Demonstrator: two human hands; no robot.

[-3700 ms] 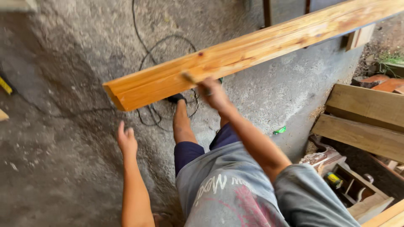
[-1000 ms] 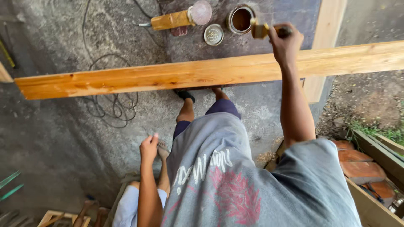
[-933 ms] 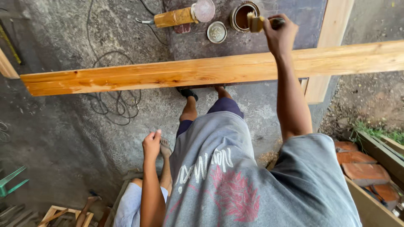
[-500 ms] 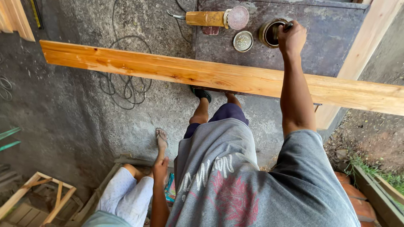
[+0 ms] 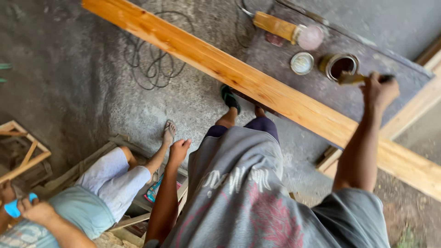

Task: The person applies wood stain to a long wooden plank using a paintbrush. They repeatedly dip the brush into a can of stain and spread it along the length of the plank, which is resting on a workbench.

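Two hands in view belong to the wearer. Right hand (image 5: 379, 91) has its fingers (image 5: 371, 86) curled tight round a paintbrush (image 5: 354, 78), bristle end wet and brown, sitting at the rim of an open tin of varnish (image 5: 340, 65). Just beside the tin, farther from the fingers, a round lid (image 5: 302, 63) lies flat on the dark board (image 5: 404, 69). Beyond the lid: a wooden-bodied tool with a pinkish round end (image 5: 288, 30). Below the fingers, a long varnished plank (image 5: 257, 89) runs on a slant across the frame, under the forearm. Left hand (image 5: 177, 150) hangs down, fingers loosely bent, holding nothing, near another person's sandalled foot (image 5: 169, 132). That person (image 5: 92, 193) sits low on the left. Black cable (image 5: 154, 57) coils on the concrete floor (image 5: 59, 78).
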